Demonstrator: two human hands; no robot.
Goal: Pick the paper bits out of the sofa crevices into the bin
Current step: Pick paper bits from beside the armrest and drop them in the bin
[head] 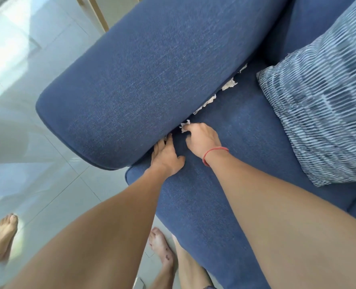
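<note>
Head-worn camera looks steeply down, close above the sofa's armrest (152, 80) and seat (245, 147).

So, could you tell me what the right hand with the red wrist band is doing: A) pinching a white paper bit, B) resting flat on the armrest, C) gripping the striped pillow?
A: the right hand pinches a white paper bit just beside the armrest.

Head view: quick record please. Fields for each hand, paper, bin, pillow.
left hand: fingers straight, tips at the gap between armrest and seat
right hand: pinches a paper bit beside the gap
paper bits: several more wedged farther along the gap
bin: not in view
pillow: striped, on the seat, apart from both hands
</note>
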